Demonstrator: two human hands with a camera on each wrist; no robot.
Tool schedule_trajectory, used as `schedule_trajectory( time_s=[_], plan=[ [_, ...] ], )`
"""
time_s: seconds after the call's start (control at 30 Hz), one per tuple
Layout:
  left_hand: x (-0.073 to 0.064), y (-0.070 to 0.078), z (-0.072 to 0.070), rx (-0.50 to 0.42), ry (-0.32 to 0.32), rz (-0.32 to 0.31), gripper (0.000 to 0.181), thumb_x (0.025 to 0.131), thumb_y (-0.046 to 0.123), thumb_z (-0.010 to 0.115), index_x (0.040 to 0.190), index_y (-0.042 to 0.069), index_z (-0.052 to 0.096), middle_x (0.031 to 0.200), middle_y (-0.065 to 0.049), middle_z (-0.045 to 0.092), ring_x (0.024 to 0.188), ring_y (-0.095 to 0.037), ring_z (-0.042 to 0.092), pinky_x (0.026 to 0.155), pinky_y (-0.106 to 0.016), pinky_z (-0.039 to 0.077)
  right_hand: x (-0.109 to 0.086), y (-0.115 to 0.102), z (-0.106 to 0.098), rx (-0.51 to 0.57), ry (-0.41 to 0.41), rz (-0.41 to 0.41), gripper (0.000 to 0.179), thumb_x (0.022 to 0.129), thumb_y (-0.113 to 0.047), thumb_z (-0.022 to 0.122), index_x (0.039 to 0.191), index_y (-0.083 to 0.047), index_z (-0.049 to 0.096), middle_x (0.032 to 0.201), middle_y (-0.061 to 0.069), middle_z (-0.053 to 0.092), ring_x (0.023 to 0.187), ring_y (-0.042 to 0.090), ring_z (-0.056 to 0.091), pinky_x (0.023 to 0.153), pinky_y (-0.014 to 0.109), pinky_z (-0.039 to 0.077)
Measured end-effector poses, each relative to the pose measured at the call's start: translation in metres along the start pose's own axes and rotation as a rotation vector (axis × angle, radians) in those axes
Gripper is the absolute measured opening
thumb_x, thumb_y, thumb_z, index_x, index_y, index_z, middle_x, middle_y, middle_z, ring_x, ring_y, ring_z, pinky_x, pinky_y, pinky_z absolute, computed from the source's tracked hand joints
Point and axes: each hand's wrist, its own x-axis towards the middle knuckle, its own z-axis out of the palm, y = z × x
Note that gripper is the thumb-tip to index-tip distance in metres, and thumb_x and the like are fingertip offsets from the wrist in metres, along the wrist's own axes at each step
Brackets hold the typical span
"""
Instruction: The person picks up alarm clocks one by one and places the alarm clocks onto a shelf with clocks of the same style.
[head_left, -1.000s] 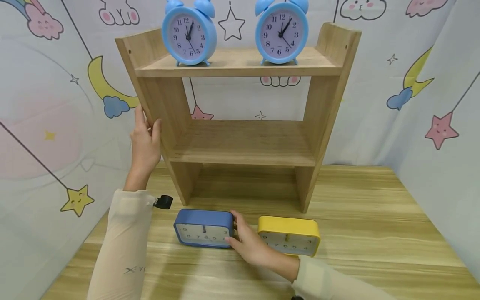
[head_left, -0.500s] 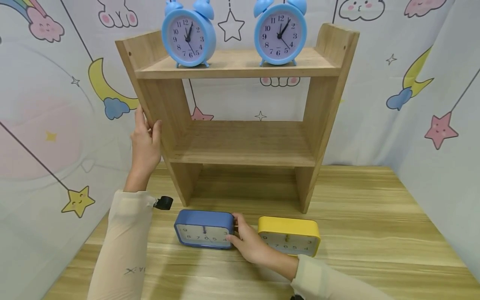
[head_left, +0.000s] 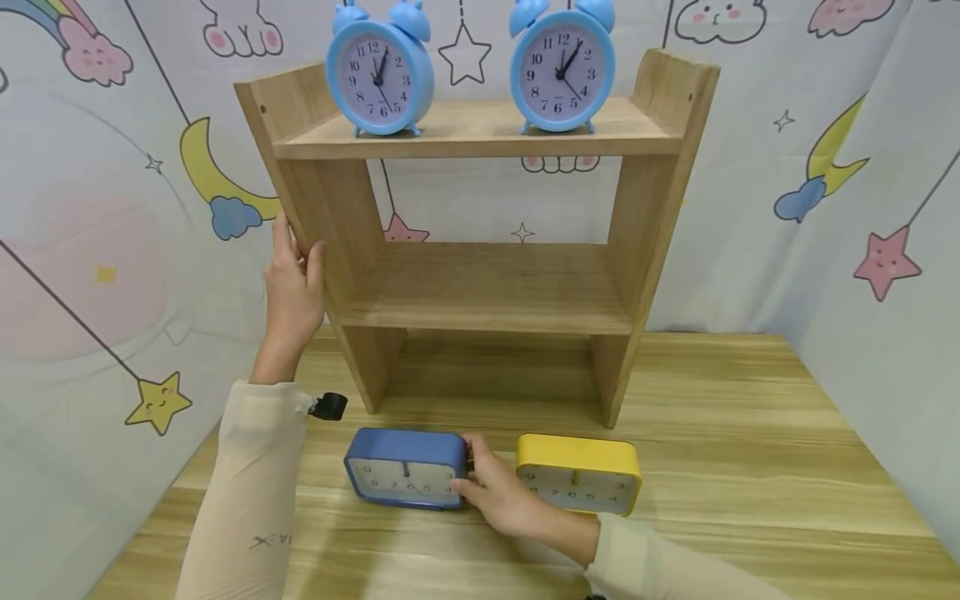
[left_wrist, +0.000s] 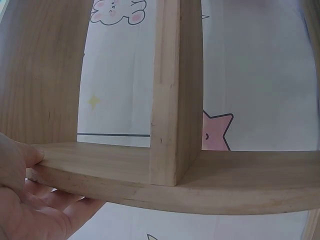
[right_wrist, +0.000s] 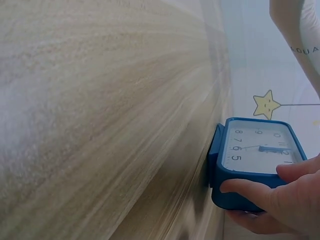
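Observation:
My right hand (head_left: pixel 501 492) grips the right end of a blue rectangular clock (head_left: pixel 405 446), thumb at the front edge and fingers behind. In the right wrist view the clock (right_wrist: pixel 257 147) shows its white dial and the hand (right_wrist: pixel 295 200) round its end. My left hand (head_left: pixel 292 287) holds the left side panel of a wooden shelf (head_left: pixel 480 321). In the left wrist view the thumb of this hand (left_wrist: pixel 25 195) lies on the panel's inner face (left_wrist: pixel 110 160), with the fingers on the outer side. Right of the blue clock stands a yellow rectangular clock (head_left: pixel 577 450), partly behind my right wrist.
On the shelf's top board stand two light blue twin-bell alarm clocks, a left one (head_left: pixel 381 79) and a right one (head_left: pixel 562 71). The shelf rests on a wood-grain table (head_left: pixel 750 467). A printed curtain (head_left: pixel 765 275) encloses the back and sides.
The blue clock has come slightly nearer to me, its left end a little leftward, with my right hand moving along. My left hand keeps its hold on the shelf panel.

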Motion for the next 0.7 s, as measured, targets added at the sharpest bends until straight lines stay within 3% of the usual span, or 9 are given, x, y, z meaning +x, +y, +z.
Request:
schedule_trajectory(
  time_s=[0.13,0.33,0.5,0.7],
  plan=[
    [0.000,0.000,0.000,-0.005,0.002,-0.005,0.055,0.108,0.022,0.043,0.158,0.022,0.021,0.143,-0.025,0.049,0.124,-0.039,0.054,0.101,-0.057,0.044,-0.004,-0.004,-0.001,-0.008,-0.022,0.007,0.045,0.101,-0.003,0.056,0.139,0.007,0.033,0.131,0.023,0.053,0.125,0.039,0.053,0.100,0.038,0.050],
    [0.000,0.000,0.001,0.006,0.001,-0.001,0.054,0.108,0.021,0.043,0.157,0.021,0.021,0.142,-0.026,0.049,0.124,-0.039,0.055,0.100,-0.057,0.045,-0.008,-0.008,0.000,0.094,-0.050,0.058,0.051,0.099,0.002,0.056,0.142,0.009,0.030,0.134,0.029,0.050,0.119,0.041,0.056,0.088,0.037,0.056],
    [0.000,-0.001,0.002,0.010,0.000,0.000,0.054,0.108,0.021,0.043,0.157,0.020,0.021,0.142,-0.026,0.049,0.123,-0.039,0.055,0.100,-0.057,0.045,-0.012,-0.013,-0.001,0.165,-0.060,0.113,0.051,0.099,0.004,0.055,0.144,0.007,0.030,0.132,0.026,0.050,0.116,0.040,0.057,0.085,0.042,0.057],
    [0.000,0.000,0.001,0.000,0.003,0.009,0.054,0.108,0.020,0.043,0.157,0.021,0.022,0.142,-0.025,0.049,0.124,-0.039,0.055,0.100,-0.057,0.044,-0.018,-0.018,-0.006,0.170,-0.088,0.116,0.051,0.099,0.004,0.055,0.144,0.008,0.031,0.127,0.022,0.052,0.113,0.038,0.058,0.081,0.041,0.059]
  ],
)
